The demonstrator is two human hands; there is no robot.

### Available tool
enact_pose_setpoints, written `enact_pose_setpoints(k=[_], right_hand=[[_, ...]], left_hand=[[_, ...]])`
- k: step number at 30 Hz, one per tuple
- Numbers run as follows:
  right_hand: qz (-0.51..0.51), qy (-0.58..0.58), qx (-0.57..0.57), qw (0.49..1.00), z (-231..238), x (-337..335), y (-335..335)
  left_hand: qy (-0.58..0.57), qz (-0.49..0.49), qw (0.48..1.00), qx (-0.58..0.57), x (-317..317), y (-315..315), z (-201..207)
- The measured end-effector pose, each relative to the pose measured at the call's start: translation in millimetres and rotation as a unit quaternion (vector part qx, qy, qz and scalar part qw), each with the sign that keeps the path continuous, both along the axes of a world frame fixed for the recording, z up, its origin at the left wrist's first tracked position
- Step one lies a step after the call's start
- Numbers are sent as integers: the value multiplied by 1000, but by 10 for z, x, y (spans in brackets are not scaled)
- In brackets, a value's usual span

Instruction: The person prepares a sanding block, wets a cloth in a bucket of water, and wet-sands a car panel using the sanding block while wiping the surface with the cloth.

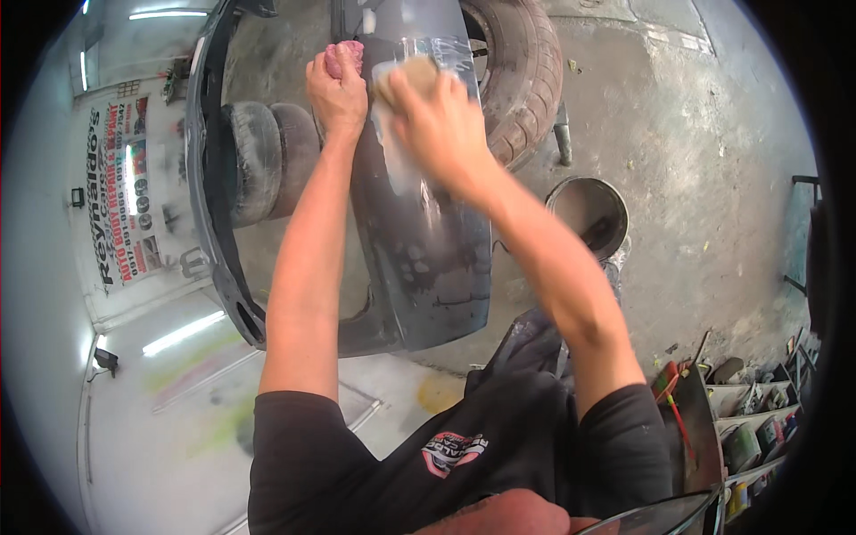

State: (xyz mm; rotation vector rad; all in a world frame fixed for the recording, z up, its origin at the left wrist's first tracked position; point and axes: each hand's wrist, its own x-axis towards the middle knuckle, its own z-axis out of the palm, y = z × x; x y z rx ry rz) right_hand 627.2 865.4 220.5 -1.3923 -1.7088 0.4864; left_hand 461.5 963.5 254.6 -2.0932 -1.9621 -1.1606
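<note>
A dark grey car bumper (383, 214) runs up the middle of the view, its surface wet and marked with whitish patches. My left hand (341, 100) is at its inner edge, closed around a crumpled pink sponge or cloth (345, 58). On the bumper's upper face my right hand (443, 125) presses a tan sanding block or pad (417, 73), smeared by motion. A pale, milky patch (392, 147) lies under and just below that hand. The block's underside is hidden.
A worn tyre (526, 89) lies beside the bumper's right side, with a round bucket (587, 217) nearer me. More dusty tyres (259, 160) are at left. Shelves (753, 401) of bottles and tools stand at lower right. A printed banner (125, 187) hangs on the left wall.
</note>
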Motion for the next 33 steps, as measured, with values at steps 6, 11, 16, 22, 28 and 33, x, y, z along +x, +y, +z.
enact_pose_setpoints(k=[6, 11, 16, 22, 28, 33], right_hand=[[63, -22, 9, 998, 72, 194, -145], [-49, -9, -47, 998, -90, 228, 566], [98, -6, -31, 995, 79, 140, -1066], [-7, 52, -152, 987, -84, 405, 387], [39, 18, -61, 997, 24, 29, -684], [84, -5, -24, 996, 19, 181, -516]], left_hand=[[-23, 2, 999, 29, 61, -23, 128], [-62, -18, 998, -13, 256, 85, -55], [95, -15, 994, 46, -116, -45, 65], [26, -37, 999, 28, 152, 87, 9], [17, 0, 1000, 1, 27, -87, 100], [30, -8, 999, 19, -26, -16, 94]])
